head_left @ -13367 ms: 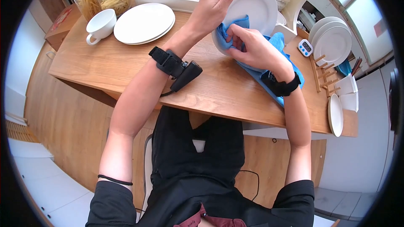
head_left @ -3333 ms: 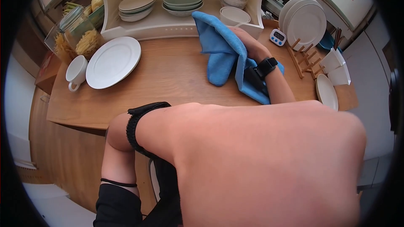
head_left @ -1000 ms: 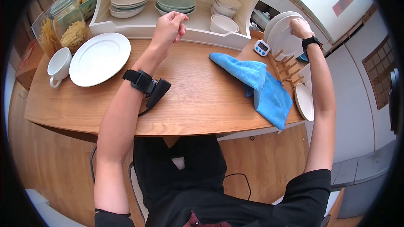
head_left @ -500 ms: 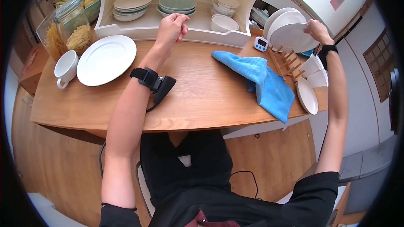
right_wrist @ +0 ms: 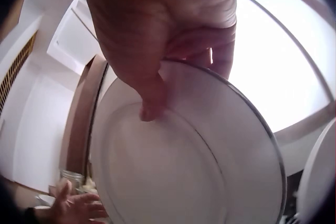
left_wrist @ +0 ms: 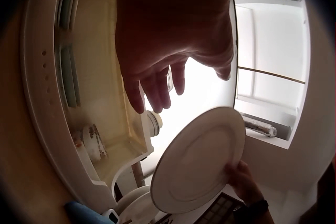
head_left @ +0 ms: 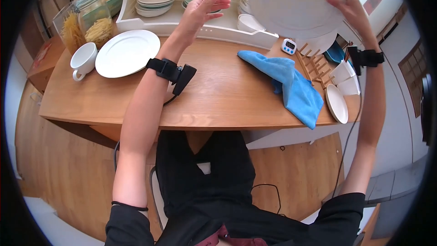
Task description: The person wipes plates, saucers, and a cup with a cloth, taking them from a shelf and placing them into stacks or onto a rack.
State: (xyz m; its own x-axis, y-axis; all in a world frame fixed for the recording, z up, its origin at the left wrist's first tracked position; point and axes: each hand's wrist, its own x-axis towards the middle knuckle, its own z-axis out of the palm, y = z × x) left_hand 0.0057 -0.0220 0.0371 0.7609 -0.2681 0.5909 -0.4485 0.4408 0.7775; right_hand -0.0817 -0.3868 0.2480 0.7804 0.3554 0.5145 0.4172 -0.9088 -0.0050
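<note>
My right hand (head_left: 353,12) pinches a large white plate (head_left: 293,4) by its right edge, holding it up in the air above the rack. In the right wrist view the thumb lies on the face of the plate (right_wrist: 157,166), with the other fingers behind its rim. My left hand (head_left: 202,13) hangs in the air before the white shelf, fingers spread and touching nothing; the left wrist view shows that hand (left_wrist: 173,40) apart from the plate (left_wrist: 202,161). A crumpled blue cloth (head_left: 291,84) lies on the table below the plate.
A wooden peg rack (head_left: 314,68) with a plate behind it stands at the right, beside a timer (head_left: 288,46) and a small dish (head_left: 337,104). At the left are a white plate (head_left: 127,53), a cup (head_left: 83,59) and pasta jars. The shelf (head_left: 168,26) holds stacked dishes.
My right hand has lifted the plate from the rack and brought it up and leftward. My left hand has risen slightly, its curled fingers now spread. The cloth was let go earlier.
</note>
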